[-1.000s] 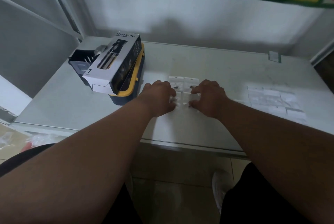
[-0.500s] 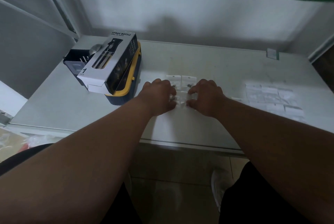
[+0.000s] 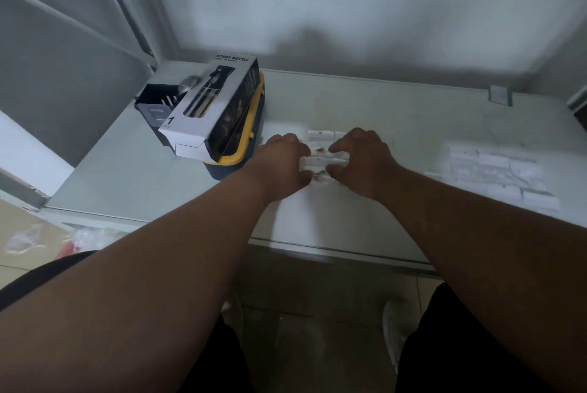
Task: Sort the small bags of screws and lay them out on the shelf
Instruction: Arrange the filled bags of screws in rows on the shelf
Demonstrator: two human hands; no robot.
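Small clear bags of screws (image 3: 321,157) with white header strips lie in a tight cluster in the middle of the white shelf (image 3: 397,113). My left hand (image 3: 282,164) and my right hand (image 3: 362,160) rest on the cluster from either side, with fingertips curled onto the bags' edges. The hands hide part of the cluster. One bag's white header (image 3: 320,134) shows just beyond the fingers. A second group of several bags (image 3: 498,170) lies flat in rows on the shelf to the right.
A spray bottle box (image 3: 209,107) lies on a yellow and dark blue case (image 3: 244,154) at the left, with a dark plastic holder (image 3: 155,103) behind it. The shelf's front edge (image 3: 333,249) runs below my forearms. A small clip (image 3: 498,94) sits at the back right.
Both hands stay on the middle cluster, with their fingers shifting slightly on the bags. The view has tilted a little.
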